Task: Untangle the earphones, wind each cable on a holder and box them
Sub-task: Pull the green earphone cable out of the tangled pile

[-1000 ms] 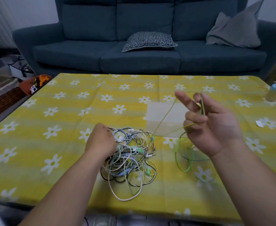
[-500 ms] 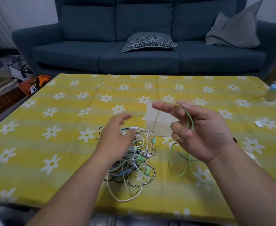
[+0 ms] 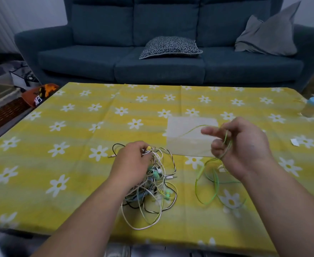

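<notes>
Evidently untangling: left hand [image 3: 132, 160] is gripping the multicoloured earphone tangle [image 3: 152, 193], right hand [image 3: 245, 151] is holding a thin green cable [image 3: 206, 184]; winding probably follows.

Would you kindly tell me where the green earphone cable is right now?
In the head view, the green earphone cable is right of the tangled pile, looped round fingers of the right hand and trailing onto the tablecloth.
</notes>
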Demonstrator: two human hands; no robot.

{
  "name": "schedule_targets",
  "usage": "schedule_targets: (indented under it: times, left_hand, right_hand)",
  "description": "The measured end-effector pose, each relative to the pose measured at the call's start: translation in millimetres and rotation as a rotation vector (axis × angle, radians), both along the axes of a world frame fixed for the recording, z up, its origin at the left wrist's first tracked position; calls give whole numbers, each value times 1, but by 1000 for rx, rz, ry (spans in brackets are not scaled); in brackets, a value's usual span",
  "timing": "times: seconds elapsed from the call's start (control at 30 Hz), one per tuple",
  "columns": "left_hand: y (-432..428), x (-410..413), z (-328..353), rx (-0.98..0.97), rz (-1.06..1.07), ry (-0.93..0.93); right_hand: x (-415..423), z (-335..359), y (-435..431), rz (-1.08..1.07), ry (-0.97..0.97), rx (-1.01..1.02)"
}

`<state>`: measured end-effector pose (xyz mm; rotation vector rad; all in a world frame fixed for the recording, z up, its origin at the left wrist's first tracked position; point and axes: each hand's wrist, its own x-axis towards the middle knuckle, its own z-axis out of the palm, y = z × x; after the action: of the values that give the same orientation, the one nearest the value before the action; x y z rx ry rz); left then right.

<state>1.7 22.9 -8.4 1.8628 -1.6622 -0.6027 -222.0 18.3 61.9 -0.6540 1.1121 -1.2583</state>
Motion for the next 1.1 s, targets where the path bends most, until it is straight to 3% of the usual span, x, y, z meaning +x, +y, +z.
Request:
schedule_targets:
  times: [0.1, 0.23, 0.33, 0.7, 0.97, 1.1]
  left_hand:
    - [-2, 5, 2, -52, 69, 19]
    - [0, 6, 3, -91, 94, 129]
    - [0, 5, 4, -97, 99, 209]
    - [2, 2, 16, -64, 49, 515]
    - [4, -2, 17, -3, -6, 470]
    - [1, -4, 15, -21, 95, 476]
  right_hand:
    - [1, -8, -1, 64, 387, 137]
    - [5, -26, 3, 370, 829, 211]
    - [12, -39, 7, 553, 1000, 207]
    - [24, -44, 2, 605, 1037, 155]
    - [24, -45, 3, 633, 1044, 152]
    - [21, -44, 3, 602, 1035, 155]
